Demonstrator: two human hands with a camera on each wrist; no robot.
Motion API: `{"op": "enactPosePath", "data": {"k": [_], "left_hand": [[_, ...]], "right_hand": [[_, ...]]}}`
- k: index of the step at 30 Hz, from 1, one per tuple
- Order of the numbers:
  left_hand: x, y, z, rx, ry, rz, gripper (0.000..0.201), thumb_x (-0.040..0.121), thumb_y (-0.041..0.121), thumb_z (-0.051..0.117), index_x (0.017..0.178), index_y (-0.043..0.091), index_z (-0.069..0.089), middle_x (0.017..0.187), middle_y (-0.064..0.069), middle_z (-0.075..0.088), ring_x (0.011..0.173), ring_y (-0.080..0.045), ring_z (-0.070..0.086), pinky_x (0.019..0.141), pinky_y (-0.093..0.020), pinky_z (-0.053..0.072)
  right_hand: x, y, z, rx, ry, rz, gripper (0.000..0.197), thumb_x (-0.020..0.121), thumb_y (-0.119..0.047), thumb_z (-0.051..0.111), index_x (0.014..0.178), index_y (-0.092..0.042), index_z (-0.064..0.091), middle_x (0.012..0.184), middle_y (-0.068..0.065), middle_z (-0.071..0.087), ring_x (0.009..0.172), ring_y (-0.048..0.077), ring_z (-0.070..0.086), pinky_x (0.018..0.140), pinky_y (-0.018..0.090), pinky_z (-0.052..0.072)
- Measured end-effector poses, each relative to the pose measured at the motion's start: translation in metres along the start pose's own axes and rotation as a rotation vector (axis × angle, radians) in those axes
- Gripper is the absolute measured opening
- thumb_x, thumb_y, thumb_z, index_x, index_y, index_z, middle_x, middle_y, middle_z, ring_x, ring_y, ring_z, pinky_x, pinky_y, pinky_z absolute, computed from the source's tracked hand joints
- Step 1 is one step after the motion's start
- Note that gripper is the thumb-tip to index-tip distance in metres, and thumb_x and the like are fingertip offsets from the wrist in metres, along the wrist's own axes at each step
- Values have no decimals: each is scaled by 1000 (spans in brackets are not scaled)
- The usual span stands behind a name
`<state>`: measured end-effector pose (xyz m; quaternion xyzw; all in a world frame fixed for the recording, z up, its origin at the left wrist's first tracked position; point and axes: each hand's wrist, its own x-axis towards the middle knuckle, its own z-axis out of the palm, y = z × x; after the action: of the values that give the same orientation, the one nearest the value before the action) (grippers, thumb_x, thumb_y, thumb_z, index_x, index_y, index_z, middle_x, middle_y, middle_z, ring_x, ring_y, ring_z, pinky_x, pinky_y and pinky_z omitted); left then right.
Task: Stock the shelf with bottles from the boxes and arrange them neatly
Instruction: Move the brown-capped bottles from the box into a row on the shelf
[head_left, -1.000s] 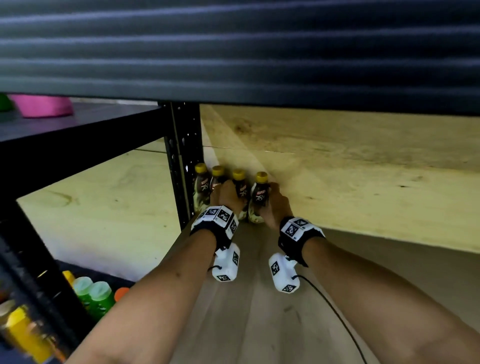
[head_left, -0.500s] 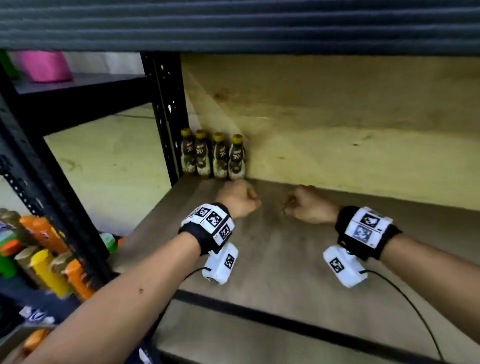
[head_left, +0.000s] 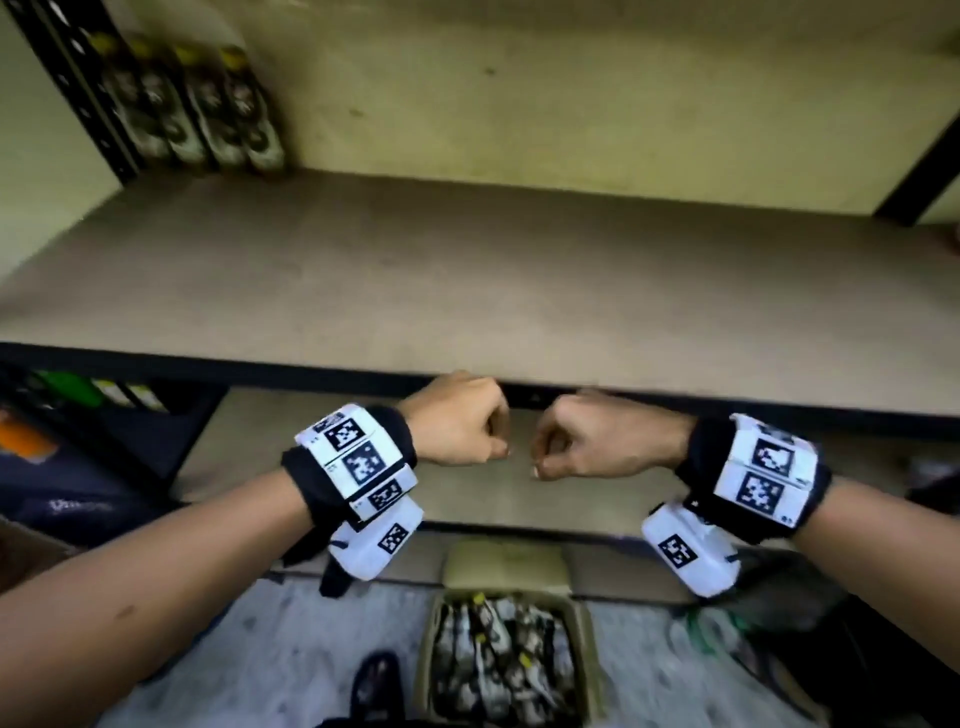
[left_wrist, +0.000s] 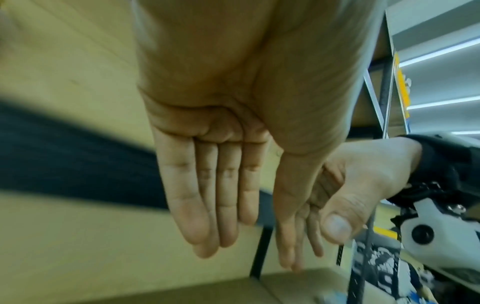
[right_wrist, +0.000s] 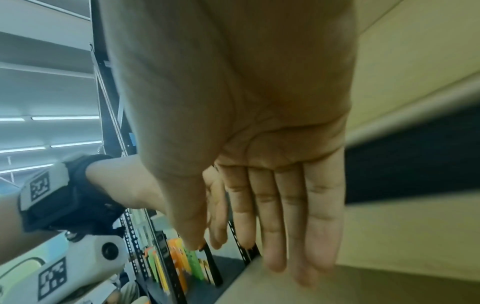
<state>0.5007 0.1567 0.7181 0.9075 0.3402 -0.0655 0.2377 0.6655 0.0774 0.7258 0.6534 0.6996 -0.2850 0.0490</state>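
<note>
A cardboard box (head_left: 506, 639) of dark bottles sat open on the floor at the near edge of the scene, almost directly below the person's wrists, probably placed there so the next bottles were a short drop away. Just above and beyond it, the left hand (head_left: 457, 418) and the right hand (head_left: 602, 441) hung close together but apart in front of the shelf's (head_left: 467, 291) near edge, both empty. From the head view they looked like loose fists, yet each wrist camera showed the fingers (left_wrist: 223, 195) hanging nearly straight and side by side, relaxed and pointing down, gripping nothing; the right hand's fingers (right_wrist: 293, 216) lay the same way. That posture seemed to suit a reach down into the box rather than any work on the shelf. Beyond the hands the shelf board stretched bare across most of its width. At its far left corner four bottles with yellow caps (head_left: 192, 104) stood upright in a tight row against the back panel, beside the black upright post (head_left: 78, 78), apparently the start of a row. Coloured bottles (right_wrist: 179, 263) showed on a neighbouring rack to the left.
</note>
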Motion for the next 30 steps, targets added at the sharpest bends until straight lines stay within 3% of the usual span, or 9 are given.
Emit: {"op": "enactPosePath", "data": {"k": [6,9,12,14,16,20,24,27,30], "left_hand": [[16,9,144,-53,-263,-121,34,80,38,66,110,20,63,103,-1,64,97,-21,61,74,-25,45],[16,-3,216,-86,-390,-246,31,83,35,64,109,20,60,109,-4,65,90,-19,59,73,-24,45],[10,-23,282,-179,-475,-342,30,85,32,65,111,17,63,113,-4,64,97,-20,60,82,-25,47],[5,-42,325,-238,-501,-394,25,87,29,63,108,16,65,109,-1,64,101,-19,61,87,-24,46],[0,-65,375,-247,-547,-447,20,87,26,64,104,16,67,101,0,62,98,-18,60,86,-22,45],[-2,-108,466,-243,-636,-496,6,85,16,61,83,21,62,88,-5,59,82,-24,60,69,-24,42],[18,-148,548,-462,-636,-590,13,87,15,65,97,9,71,89,-8,64,84,-24,62,70,-26,46],[54,-189,627,-613,-637,-680,14,90,7,61,101,1,67,71,-12,59,65,-24,56,61,-28,45],[93,-216,694,-710,-597,-808,23,93,4,54,110,-11,60,73,-16,57,67,-30,58,61,-32,43]], "right_hand": [[-11,76,127,236,-105,147,38,87,-39,67,117,-16,62,115,1,64,105,20,60,88,32,50],[-13,106,202,400,-192,243,32,89,-36,66,113,-15,62,111,3,63,104,23,61,81,31,47],[-20,129,284,574,-331,356,16,92,-28,64,93,-13,59,90,2,57,94,29,59,77,30,42],[-21,142,340,670,-337,477,21,91,-22,65,85,-2,61,91,13,58,93,33,60,77,29,43],[-21,151,392,730,-354,596,20,92,-15,62,88,4,65,91,17,62,80,23,59,63,18,43],[-12,169,481,881,-286,766,4,89,-19,66,90,-16,64,77,-3,53,63,10,47,53,18,39],[19,193,552,967,-245,877,13,89,-6,63,77,-10,66,64,4,57,62,24,52,57,28,42],[63,226,612,1035,-161,954,27,87,-2,63,65,-17,66,64,11,56,57,23,51,57,32,42],[112,262,668,1052,-61,1047,20,88,-4,65,71,-14,63,67,3,55,62,22,52,60,33,42]]}}
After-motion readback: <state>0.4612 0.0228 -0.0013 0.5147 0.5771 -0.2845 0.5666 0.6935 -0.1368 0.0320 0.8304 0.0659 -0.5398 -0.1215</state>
